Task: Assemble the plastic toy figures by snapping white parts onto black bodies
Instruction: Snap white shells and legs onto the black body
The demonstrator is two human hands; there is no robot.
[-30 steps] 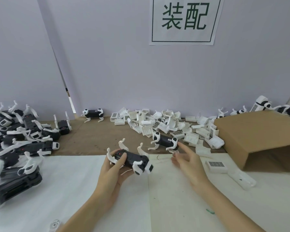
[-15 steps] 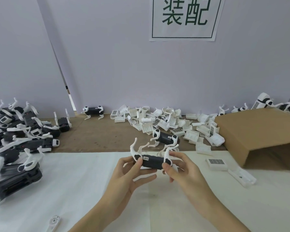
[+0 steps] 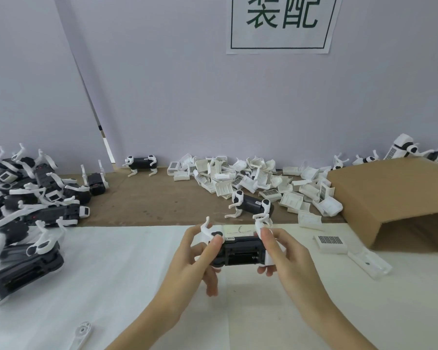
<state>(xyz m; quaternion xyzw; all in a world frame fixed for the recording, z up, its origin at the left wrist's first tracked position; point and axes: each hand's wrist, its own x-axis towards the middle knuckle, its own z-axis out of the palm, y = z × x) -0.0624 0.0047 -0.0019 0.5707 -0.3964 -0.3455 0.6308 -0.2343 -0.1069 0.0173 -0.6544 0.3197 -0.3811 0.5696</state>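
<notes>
1. 2 hands hold 1 black body (image 3: 240,252) above the white sheet (image 3: 111,274), just in front of the cardboard box (image 3: 390,193); left hand (image 3: 195,258) and right hand (image 3: 286,256) each pinch an end, probably steadying it for snapping.
2. Its long axis runs left to right, white legs (image 3: 208,227) pointing up, open cavity facing the person.

Wall sign (image 3: 280,22): green chars "装配", top edge cropped. Labels on toy bodies, white parts too small, unreadable.
</notes>
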